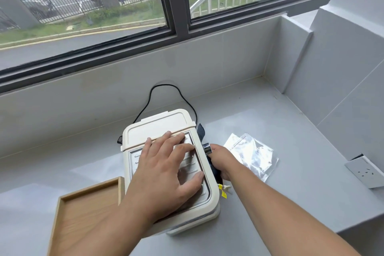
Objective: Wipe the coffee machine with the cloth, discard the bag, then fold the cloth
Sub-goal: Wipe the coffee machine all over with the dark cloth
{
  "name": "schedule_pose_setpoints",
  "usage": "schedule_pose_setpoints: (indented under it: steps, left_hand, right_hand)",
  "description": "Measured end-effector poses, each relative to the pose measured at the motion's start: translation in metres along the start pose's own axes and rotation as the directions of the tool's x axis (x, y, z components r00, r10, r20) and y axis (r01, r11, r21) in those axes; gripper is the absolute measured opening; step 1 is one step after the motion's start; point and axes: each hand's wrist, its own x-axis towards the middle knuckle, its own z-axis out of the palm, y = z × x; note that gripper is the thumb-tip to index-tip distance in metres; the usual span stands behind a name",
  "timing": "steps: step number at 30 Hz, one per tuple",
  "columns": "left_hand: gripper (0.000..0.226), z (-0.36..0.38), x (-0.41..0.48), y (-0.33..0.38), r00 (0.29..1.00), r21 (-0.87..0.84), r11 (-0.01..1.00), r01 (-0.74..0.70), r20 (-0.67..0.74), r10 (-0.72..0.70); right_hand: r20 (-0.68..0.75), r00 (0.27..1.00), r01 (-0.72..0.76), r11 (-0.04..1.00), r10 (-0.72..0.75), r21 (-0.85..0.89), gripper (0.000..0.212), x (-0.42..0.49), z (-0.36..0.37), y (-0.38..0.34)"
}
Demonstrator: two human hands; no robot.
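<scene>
Our right hand (pixel 220 160) seemingly clutches the cloth (pixel 215 169) against the right flank of the coffee machine (pixel 162 124), mid-frame; our left hand (pixel 164 172) lies flat on top. The bag (pixel 251 154) lies just right of our right hand.

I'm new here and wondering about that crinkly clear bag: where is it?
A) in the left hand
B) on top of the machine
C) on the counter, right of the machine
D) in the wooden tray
C: the bag lies on the counter right of the machine, just past the right hand, which grips the cloth.
</scene>
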Motion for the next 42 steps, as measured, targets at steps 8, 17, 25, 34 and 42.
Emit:
schedule_pose_setpoints:
  steps: [8, 17, 25, 34, 42]
  left_hand:
    - [0.058, -0.001, 0.000, 0.000, 1.000, -0.001, 1.000, -0.002, -0.010, 0.002]
    - [0.062, -0.001, -0.001, -0.001, 1.000, 0.021, 1.000, -0.002, -0.006, 0.002]
    - [0.064, -0.001, -0.002, -0.002, 1.000, 0.021, 1.000, 0.001, -0.008, -0.001]
    - [0.063, 0.000, -0.002, -0.004, 1.000, 0.024, 1.000, -0.003, -0.014, 0.004]
    - [0.060, 0.000, -0.001, -0.004, 0.999, 0.013, 1.000, -0.012, -0.035, 0.012]
  right_hand:
    - [0.016, 0.999, 0.032, 0.984, -0.035, 0.174, 0.031, -0.030, 0.005, -0.037]
    - [0.077, 0.984, 0.131, 0.945, -0.160, 0.299, 0.027, -0.062, -0.003, -0.059]
    - [0.016, 0.964, 0.259, 0.954, -0.265, 0.152, 0.028, -0.083, -0.005, -0.068]
    - [-0.043, 0.881, 0.444, 0.854, -0.472, -0.270, 0.024, -0.112, -0.003, -0.092]
    - [-0.083, 0.825, 0.504, 0.794, -0.559, -0.339, 0.021, -0.140, -0.005, -0.071]
